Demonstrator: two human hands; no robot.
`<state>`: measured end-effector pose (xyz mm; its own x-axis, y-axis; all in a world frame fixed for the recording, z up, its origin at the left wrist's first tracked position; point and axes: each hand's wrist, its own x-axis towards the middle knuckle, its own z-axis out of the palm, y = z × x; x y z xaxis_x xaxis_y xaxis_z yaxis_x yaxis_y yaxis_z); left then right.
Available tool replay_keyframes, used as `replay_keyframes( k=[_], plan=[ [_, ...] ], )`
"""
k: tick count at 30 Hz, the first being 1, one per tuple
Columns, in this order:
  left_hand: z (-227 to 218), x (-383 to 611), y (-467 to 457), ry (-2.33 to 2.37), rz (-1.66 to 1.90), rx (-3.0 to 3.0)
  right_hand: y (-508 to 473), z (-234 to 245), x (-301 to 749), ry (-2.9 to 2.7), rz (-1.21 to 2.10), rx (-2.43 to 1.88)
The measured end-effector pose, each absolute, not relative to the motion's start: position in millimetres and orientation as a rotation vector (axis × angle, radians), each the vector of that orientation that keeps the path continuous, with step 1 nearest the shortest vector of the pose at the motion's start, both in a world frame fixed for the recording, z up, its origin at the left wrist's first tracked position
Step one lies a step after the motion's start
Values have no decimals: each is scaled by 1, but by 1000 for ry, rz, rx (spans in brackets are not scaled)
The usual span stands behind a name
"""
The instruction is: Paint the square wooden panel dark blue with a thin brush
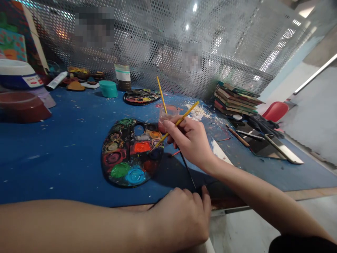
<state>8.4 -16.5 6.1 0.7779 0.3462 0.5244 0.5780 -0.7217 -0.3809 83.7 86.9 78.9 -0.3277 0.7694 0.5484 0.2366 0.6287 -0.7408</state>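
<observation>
The right hand (191, 142) pinches a yellow brush (177, 123) over the palette (131, 153); at 6 o'clock, the left hand (179, 219) grips a dark board (184, 174).

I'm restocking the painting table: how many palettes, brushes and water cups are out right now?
Palettes: 2, the near palette and the far palette
Yellow-handled brushes: 2, one in the right hand, one in the cup
Water cups: 1
Total: 5

Open blue mat (65, 154) left of palette (131, 153), cup (167, 117) w/ brush behind — bowls (23, 105) far left, books (237, 98) right
</observation>
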Motion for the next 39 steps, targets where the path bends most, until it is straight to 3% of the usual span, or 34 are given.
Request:
replay_keyframes(
  k=[18, 34, 39],
  plan=[
    [7, 8, -16, -690, -564, -2441, 85, 86, 98, -2035, 428, -751],
    [8, 7, -15, -688, -550, -2457, 88, 81, 99, -2075, 598, -729],
    [6, 7, -15, -680, -566, -2457, 88, 84, 99, -2075, 420, -708]
  ],
)
